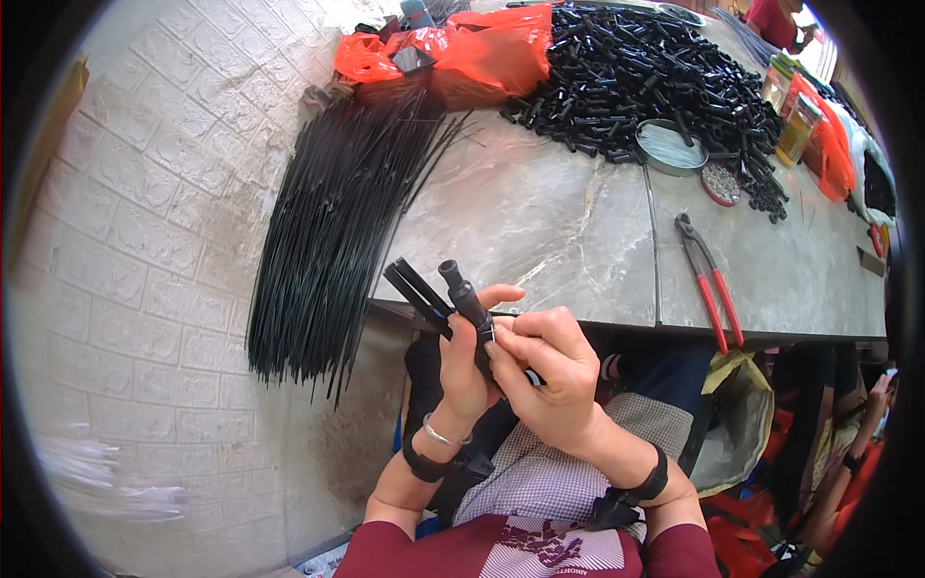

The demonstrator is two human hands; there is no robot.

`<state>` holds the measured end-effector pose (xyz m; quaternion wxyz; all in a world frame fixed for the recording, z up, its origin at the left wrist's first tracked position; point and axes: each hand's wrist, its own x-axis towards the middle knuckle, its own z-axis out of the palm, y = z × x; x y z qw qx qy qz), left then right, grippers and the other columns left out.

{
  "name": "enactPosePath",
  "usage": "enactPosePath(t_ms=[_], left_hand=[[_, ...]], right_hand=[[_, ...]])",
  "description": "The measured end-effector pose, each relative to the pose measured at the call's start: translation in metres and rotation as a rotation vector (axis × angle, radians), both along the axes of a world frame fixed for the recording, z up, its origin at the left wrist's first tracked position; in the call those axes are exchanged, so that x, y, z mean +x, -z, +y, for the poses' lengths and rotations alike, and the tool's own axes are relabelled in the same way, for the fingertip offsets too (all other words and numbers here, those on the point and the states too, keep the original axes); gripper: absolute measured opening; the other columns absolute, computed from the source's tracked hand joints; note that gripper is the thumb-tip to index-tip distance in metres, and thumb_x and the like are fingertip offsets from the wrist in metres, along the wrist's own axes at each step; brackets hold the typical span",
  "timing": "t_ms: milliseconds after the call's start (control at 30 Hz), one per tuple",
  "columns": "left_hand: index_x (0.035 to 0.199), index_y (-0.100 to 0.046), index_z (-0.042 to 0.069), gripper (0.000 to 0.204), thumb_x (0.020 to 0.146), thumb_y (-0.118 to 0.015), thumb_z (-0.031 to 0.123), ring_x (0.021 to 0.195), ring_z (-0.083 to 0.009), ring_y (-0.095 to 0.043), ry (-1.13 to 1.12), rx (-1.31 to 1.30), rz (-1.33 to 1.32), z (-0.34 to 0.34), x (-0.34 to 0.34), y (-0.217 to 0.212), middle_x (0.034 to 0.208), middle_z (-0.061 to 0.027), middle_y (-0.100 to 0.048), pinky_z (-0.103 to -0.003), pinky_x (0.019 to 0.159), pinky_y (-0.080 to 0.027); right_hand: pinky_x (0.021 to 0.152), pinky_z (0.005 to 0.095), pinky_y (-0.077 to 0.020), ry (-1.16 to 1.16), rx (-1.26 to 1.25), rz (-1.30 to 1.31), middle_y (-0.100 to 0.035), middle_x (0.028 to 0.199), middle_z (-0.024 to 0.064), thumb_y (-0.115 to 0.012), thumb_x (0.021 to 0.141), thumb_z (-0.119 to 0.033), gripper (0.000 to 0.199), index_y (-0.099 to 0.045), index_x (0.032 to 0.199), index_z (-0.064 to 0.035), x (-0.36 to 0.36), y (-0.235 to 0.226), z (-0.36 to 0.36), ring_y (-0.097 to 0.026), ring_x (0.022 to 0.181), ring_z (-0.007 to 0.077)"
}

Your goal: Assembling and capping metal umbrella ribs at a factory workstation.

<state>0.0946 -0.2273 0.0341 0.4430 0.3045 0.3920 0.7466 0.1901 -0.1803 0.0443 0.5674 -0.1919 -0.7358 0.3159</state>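
Observation:
Several black plastic tubes (416,291) stick up out of my left hand (461,378), whose fingers are wrapped round them. Among them stands a thicker, stepped black tube (465,297) with an open round end. My right hand (557,371) meets the left one at this tube's side. Its thumb and index finger pinch a tiny, pale, thin piece against the tube, too small to name. Both hands are held just in front of the table's (520,231) near edge, above my lap.
Long thin black rods (337,241) overhang the table's left end. A heap of short black tubes (646,77) lies behind, beside red plastic bags (491,53). Nearer are a round dish of clear sticks (672,147), a small dish of bits (720,183) and red-handled pincers (711,279).

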Motion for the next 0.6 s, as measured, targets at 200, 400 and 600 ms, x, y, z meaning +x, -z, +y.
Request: enactPosePath(t_ms=[200, 400, 600], left_hand=[[0.120, -0.050, -0.003, 0.067, 0.095, -0.037, 0.058, 0.058, -0.0044, -0.049, 0.018, -0.010, 0.041, -0.003, -0.010, 0.015, 0.073, -0.0013, -0.060, -0.018, 0.050, -0.034], [0.117, -0.051, 0.000, 0.070, 0.091, -0.039, 0.064, 0.051, -0.0052, -0.043, -0.036, -0.061, 0.049, 0.001, -0.001, 0.007, 0.058, 0.0044, -0.048, -0.019, 0.047, -0.033], [0.116, -0.051, -0.004, 0.074, 0.091, -0.041, 0.065, 0.047, -0.0009, -0.038, -0.009, -0.009, 0.143, 0.004, 0.006, -0.009, 0.057, 0.0060, -0.045, -0.016, 0.042, -0.027]], right_hand=[[0.055, 0.0229, -0.0517, -0.248, -0.496, 0.083, -0.059, 0.085, 0.0091, -0.066, 0.076, 0.007, 0.009, -0.065, 0.085, 0.0066, -0.001, 0.002, 0.000, -0.064, 0.064, 0.0129], [0.054, 0.0214, -0.0528, -0.408, -0.732, 0.150, -0.057, 0.084, 0.0084, -0.065, 0.078, 0.007, 0.005, -0.063, 0.082, 0.0076, 0.003, -0.008, 0.006, -0.064, 0.064, 0.0119], [0.057, 0.0247, -0.0531, -0.273, -0.276, -0.071, -0.062, 0.086, 0.0105, -0.070, 0.076, 0.002, 0.016, -0.065, 0.091, 0.0061, 0.020, -0.024, 0.019, -0.065, 0.066, 0.0142]])
